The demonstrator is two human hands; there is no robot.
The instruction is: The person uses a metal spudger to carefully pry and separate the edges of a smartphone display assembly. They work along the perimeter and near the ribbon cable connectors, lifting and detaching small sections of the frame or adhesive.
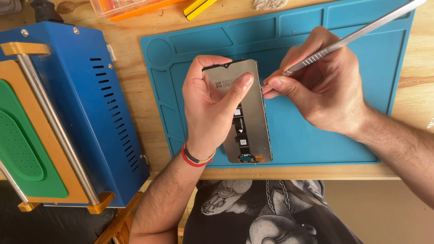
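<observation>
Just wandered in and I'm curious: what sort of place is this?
Probably a phone repair bench. A blue work mat covers the wooden table, a blue machine sits beside it, and the hands work a phone screen panel with a thin metal tool.

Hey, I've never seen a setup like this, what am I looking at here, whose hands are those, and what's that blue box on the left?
This is a single picture from a camera worn on a person's head, looking down at their own two bare hands over a wooden bench.

The left hand holds a phone screen panel, back side up, thumb pressed across its top. The right hand holds a thin metal tool like a pen, its tip at the panel's right edge.

Under them lies a blue work mat with moulded compartments. The blue box is a metal machine with vent slots, a green perforated pad and a steel rod. What it does I cannot tell. At the top edge sit an orange case and something yellow.
</observation>
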